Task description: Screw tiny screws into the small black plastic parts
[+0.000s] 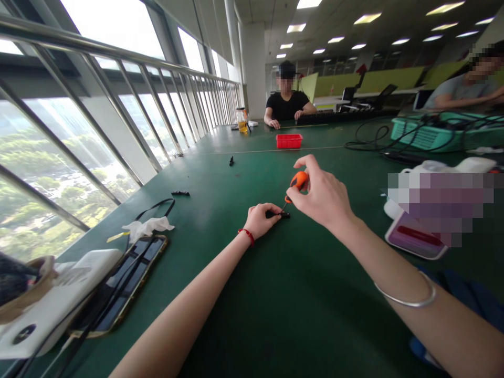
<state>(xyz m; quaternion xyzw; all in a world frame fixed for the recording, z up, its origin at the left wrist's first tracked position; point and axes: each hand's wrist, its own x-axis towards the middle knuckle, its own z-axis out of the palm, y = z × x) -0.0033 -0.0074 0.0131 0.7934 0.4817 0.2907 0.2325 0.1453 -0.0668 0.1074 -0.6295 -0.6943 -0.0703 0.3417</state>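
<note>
My left hand [261, 219] rests on the green table [275, 294] with its fingers pinched on a small black part [279, 214]. Just above it, my right hand [321, 194] grips an orange-handled screwdriver [297, 182]. The screwdriver is tilted, and its thin tip points down at the black part. A red cord circles my left wrist and a silver bangle my right forearm.
A red tray [289, 140] sits farther back. Small black parts [180, 193] lie to the left, near a phone [122, 283], a white box [59, 299] and cables. Another phone [415, 236] lies at the right. Two people sit at the far end. A railing [118, 94] lines the left edge.
</note>
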